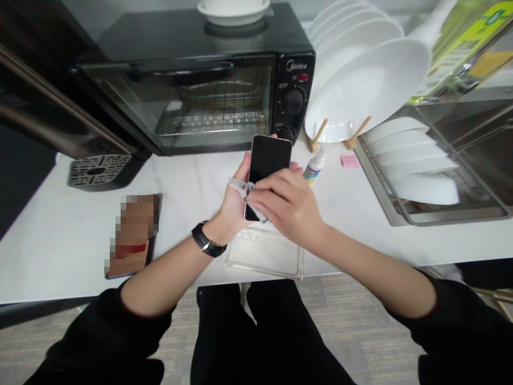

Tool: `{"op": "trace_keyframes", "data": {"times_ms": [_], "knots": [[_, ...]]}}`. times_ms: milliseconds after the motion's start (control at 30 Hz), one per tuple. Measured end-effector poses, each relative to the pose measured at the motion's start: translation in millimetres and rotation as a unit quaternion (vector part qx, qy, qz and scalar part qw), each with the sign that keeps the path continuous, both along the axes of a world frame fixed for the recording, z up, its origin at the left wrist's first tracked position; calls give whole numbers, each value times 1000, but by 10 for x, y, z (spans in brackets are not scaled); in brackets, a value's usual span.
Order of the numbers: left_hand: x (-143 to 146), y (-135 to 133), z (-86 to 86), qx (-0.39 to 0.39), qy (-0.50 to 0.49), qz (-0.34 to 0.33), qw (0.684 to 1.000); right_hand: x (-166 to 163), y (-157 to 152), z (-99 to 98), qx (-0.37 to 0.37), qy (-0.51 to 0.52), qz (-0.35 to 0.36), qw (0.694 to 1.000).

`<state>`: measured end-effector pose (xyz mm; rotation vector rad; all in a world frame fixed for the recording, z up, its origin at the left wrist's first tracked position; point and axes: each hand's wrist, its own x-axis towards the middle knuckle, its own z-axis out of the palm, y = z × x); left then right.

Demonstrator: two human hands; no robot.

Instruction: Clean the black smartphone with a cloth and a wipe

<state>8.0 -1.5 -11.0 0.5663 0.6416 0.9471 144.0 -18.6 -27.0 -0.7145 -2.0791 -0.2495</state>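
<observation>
Tabletop (60, 240): white, toaster oven (192, 80) far.
Clear case (266, 254): near edge, under the hands.
Phone (269, 160): upright, screen dark, above centre.
Left hand (232, 200): grips phone's left edge.
Right hand (286, 206): presses white wipe (244, 188) on lower screen.

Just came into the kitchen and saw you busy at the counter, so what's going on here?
A person holds a dark-screened phone upright in the left hand, while the right hand presses a small white wipe against its lower edge. A clear phone case lies on the white counter just below, a small spray bottle lies behind, and a toaster oven stands at the back.
</observation>
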Motion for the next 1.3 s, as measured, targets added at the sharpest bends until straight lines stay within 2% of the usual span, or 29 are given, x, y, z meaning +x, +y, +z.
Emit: {"op": "trace_keyframes", "data": {"times_ms": [100, 200, 300, 400, 567, 667, 733, 800, 900, 967, 1067, 1167, 1233, 1300], "knots": [[-43, -7, 73, 26, -31, 10, 999, 109, -271, -79, -19, -32, 5, 999], [-123, 22, 148, 48, -27, 18, 998, 481, -436, -111, -63, -46, -44, 996], [-195, 75, 205, 103, -9, 45, 994, 885, -511, -115, -106, -72, -82, 988], [-229, 102, 257, 154, 20, 75, 985, 1124, -571, -107, -144, -98, -107, 979], [-273, -15, 326, 190, 75, 84, 975, 1190, -766, -23, -159, -47, -140, 976], [-316, -202, 314, 213, 94, 84, 969, 1074, -875, 71, -173, 53, -153, 971], [-330, -363, 287, 229, 101, 77, 965, 918, -892, 106, -278, 119, -88, 949], [-326, -524, 259, 248, 108, 63, 961, 720, -860, 100, -368, 113, 5, 923], [-311, -704, 228, 293, 126, 44, 947, 438, -789, 62, -437, 138, 101, 883], [-328, -759, 217, 325, 147, 51, 933, 316, -769, 68, -445, 144, 110, 877], [-465, -773, 197, 362, 186, 70, 911, 284, -789, 129, -439, 131, 101, 883], [-762, -796, 132, 381, 266, 16, 885, 432, -833, 161, -412, 97, 78, 903], [-994, -853, 46, 391, 363, -71, 843, 586, -878, 133, -387, 39, 41, 921], [-1185, -925, -65, 397, 480, -113, 774, 733, -940, 78, -370, 2, 22, 929]]}}
